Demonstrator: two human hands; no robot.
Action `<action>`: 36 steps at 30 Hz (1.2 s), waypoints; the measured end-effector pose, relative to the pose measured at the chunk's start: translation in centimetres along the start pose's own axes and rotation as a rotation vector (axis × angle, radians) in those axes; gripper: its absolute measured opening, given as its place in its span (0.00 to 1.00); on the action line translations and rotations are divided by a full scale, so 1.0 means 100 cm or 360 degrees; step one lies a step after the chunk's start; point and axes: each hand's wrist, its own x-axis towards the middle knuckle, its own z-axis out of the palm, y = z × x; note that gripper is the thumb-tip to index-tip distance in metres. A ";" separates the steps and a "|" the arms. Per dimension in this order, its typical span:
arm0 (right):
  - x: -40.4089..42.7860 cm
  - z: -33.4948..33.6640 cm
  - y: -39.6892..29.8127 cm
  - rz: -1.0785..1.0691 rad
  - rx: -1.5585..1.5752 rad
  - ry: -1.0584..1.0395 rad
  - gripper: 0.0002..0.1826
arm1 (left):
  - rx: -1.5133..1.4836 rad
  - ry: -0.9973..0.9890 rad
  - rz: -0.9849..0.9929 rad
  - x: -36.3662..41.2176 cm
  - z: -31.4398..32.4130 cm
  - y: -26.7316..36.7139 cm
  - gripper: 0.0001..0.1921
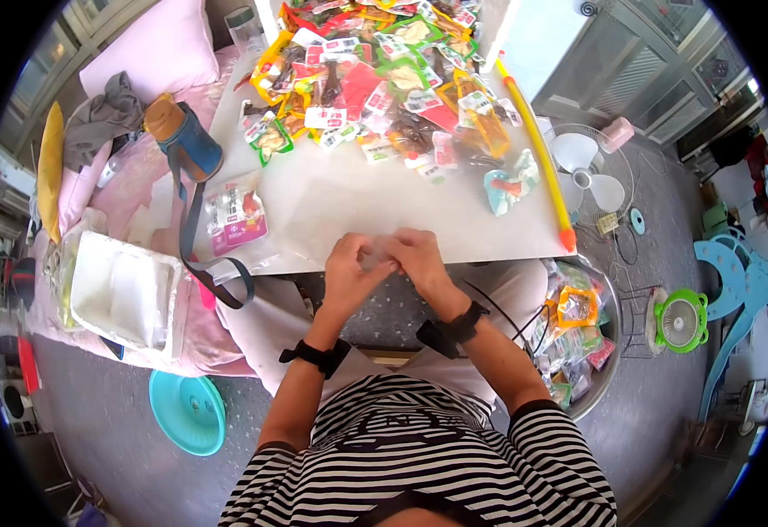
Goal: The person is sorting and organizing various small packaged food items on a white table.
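Close together at the table's front edge are my left hand (351,267) and my right hand (417,257). Between their fingertips is something small, clear and blurred, perhaps thin plastic film; which hand grips it is hard to tell. Beyond them, a large heap of small sealed snack packets (357,85) covers the back of the white table (305,204). A printed clear plastic bag (236,214) lies to the left of my hands. At the right, a light-blue and white packet (512,183) lies apart from the heap.
A yellow tube with orange ends (535,145) runs along the table's right edge. Below right stands a metal basin (611,356) full of packets. On the left are a blue flask (193,148) with a dangling strap (189,230) and a white foam box (120,290).
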 end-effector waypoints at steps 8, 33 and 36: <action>0.002 0.004 -0.003 -0.0080 -0.0068 0.0095 0.12 | -0.0102 -0.0246 -0.0264 0.007 -0.001 -0.012 0.15; 0.025 -0.006 0.004 -0.0820 -0.1346 0.0569 0.08 | 0.1022 -0.0243 0.0219 -0.003 -0.012 0.027 0.21; 0.028 -0.017 0.013 -0.0806 -0.1418 0.0564 0.08 | 0.1033 -0.0287 0.0186 -0.004 -0.015 0.013 0.20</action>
